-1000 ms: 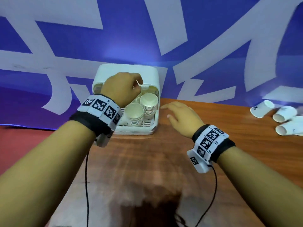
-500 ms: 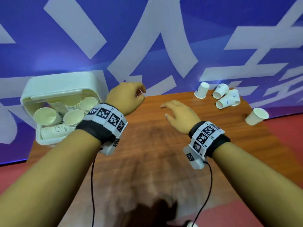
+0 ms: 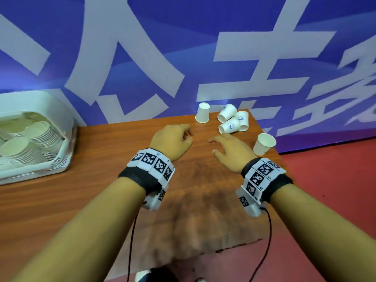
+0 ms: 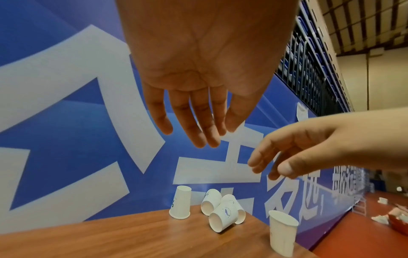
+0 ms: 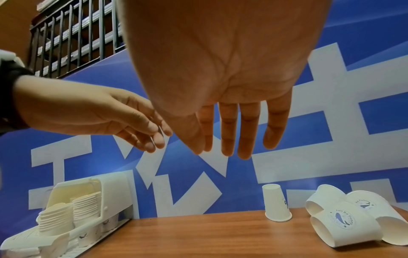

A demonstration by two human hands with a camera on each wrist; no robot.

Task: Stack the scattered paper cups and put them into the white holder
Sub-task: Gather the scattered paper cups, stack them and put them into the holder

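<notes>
Both hands are over the brown wooden table (image 3: 101, 200) now, nearer the loose cups than half a second ago. The left hand (image 3: 173, 142) hangs empty, fingers relaxed; the right hand (image 3: 232, 151) is spread flat, gripping nothing. Just ahead lie three tipped white paper cups (image 3: 230, 125), an upturned white paper cup (image 3: 202, 115) and an upright white paper cup (image 3: 263, 143). The white plastic holder (image 3: 61, 123), with stacked cups inside, has slid far left.
</notes>
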